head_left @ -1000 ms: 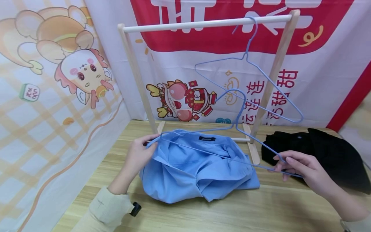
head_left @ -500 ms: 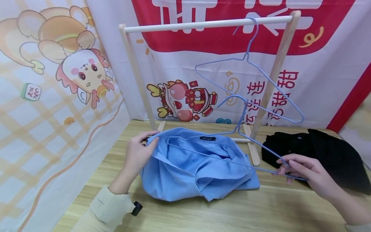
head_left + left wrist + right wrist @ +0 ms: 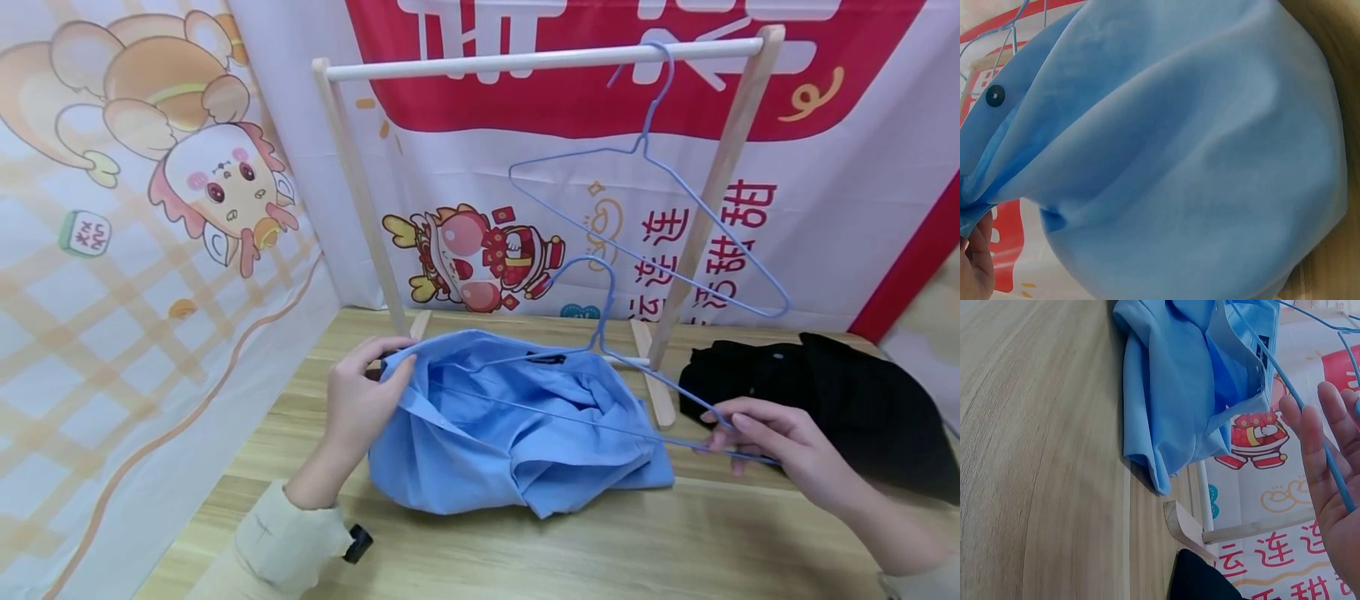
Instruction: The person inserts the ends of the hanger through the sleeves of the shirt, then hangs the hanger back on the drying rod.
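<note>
A light blue shirt with a dark neck label lies bunched on the table, its opening facing up. My left hand pinches the shirt's edge at the left side of that opening; a dark button shows near there in the left wrist view. In my right hand is a blue wire hanger, gripped by its right end. The hanger's left end reaches into the shirt, and its tip is hidden by the cloth. Its hook points up and to the left.
Behind the shirt stands a wooden rack with a second blue hanger on its bar. A black garment lies at the right of the wooden table. Printed cloths cover the back and left sides.
The held hanger has slid left, its left end going from over my left hand down into the shirt's opening. My left hand has lifted the shirt's edge slightly.
</note>
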A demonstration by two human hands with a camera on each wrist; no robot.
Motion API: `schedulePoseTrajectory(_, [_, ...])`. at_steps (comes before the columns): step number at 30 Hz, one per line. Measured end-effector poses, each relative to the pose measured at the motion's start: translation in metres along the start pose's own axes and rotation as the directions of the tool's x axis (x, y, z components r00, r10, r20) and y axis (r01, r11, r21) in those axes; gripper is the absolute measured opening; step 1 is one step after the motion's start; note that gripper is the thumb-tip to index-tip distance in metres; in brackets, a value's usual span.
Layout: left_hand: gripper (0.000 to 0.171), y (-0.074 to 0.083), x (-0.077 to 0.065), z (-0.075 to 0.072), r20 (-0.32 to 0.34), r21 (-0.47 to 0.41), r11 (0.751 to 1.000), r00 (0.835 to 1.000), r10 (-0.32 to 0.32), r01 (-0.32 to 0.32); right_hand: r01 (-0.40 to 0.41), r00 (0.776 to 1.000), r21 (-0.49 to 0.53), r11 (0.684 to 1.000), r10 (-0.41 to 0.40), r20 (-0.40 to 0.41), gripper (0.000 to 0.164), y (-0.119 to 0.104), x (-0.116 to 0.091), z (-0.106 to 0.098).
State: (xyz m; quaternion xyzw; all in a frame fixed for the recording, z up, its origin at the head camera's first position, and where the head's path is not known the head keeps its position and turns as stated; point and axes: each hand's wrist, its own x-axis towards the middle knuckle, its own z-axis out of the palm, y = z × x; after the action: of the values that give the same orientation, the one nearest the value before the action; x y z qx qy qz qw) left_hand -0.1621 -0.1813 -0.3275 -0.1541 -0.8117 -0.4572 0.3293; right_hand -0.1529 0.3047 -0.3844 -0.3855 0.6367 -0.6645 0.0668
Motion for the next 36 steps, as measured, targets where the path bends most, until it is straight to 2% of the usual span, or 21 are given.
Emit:
schedulePoseTrajectory(9, [0.019, 0.011, -0.002, 0.004, 0.002, -0.040, 0.997, 0.998, 0.060, -0.060, -0.003, 1.000, -0.001, 1.000, 0.003, 0.007, 0.051, 0.003, 0.008, 0.005])
schedulePoseTrajectory(16, [0.018, 0.017, -0.007, 0.006, 0.013, -0.082, 0.996, 1.000, 0.026, -0.025, 0.020, 1.000, -0.005, 1.000, -0.020, 0.015, 0.049, 0.009, 0.015, 0.011])
schedulePoseTrajectory(23, [0.017, 0.022, -0.013, 0.013, 0.024, -0.124, 0.992, 0.999, 0.037, -0.034, -0.004, 1.000, -0.040, 0.999, 0.005, 0.019, 0.051, 0.009, 0.022, 0.022])
schedulePoseTrajectory(28, [0.019, 0.025, -0.015, 0.015, 0.055, -0.143, 0.989, 0.998, 0.041, -0.033, -0.027, 0.999, -0.057, 0.998, 0.028, 0.023, 0.048, 0.008, 0.028, 0.030])
schedulePoseTrajectory(33, [0.019, 0.027, -0.016, 0.016, 0.108, -0.154, 0.988, 0.993, 0.047, -0.030, -0.008, 0.999, -0.029, 1.000, 0.009, 0.037, 0.048, 0.010, 0.033, 0.038])
schedulePoseTrajectory(36, [0.019, 0.027, -0.018, 0.017, 0.117, -0.141, 0.989, 0.991, 0.063, -0.046, -0.012, 0.999, -0.027, 1.000, 0.013, 0.037, 0.048, 0.011, 0.035, 0.043])
